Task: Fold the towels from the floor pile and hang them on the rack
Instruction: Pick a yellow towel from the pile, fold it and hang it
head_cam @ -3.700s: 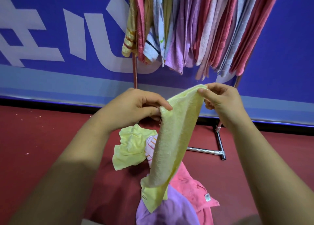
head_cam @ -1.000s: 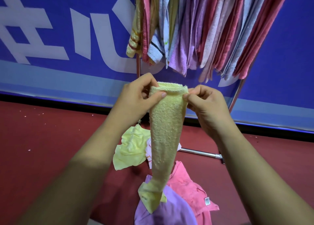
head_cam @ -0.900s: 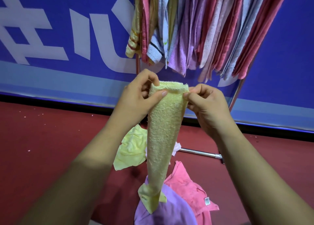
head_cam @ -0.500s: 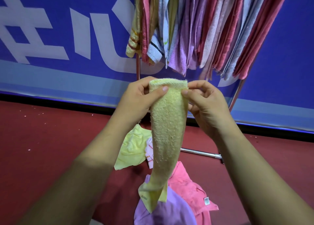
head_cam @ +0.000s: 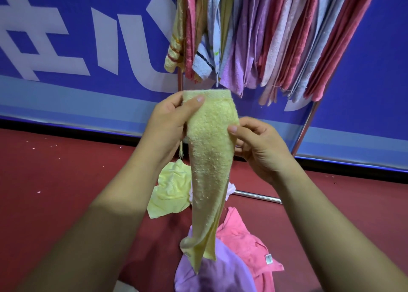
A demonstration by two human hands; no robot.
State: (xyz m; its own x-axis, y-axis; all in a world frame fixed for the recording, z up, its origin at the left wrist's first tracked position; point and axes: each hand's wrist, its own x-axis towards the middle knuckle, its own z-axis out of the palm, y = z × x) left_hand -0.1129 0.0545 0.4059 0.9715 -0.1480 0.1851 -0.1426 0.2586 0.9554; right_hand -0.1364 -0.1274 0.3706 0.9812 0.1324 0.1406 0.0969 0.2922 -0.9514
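A yellow terry towel (head_cam: 209, 159), folded into a long narrow strip, hangs in front of me. My left hand (head_cam: 170, 124) pinches its top left corner, thumb on the front. My right hand (head_cam: 258, 146) grips the right edge a little lower. The towel's tail dangles over the floor pile: a pale yellow towel (head_cam: 172, 192), a pink towel (head_cam: 247, 241) and a purple towel (head_cam: 212, 274). Behind stands the rack (head_cam: 306, 124), its metal legs showing, with several pink, purple, blue and yellow hung towels (head_cam: 265, 38) packed along it.
A blue banner wall (head_cam: 77, 49) with white lettering closes off the back. The floor (head_cam: 55, 181) is dark red carpet. The rack's metal foot bar (head_cam: 256, 195) lies on the floor just behind the pile.
The towel went from a loose diagonal spread to a narrow folded strip. In the last half second my right hand slid down the right edge while the left kept the top corner.
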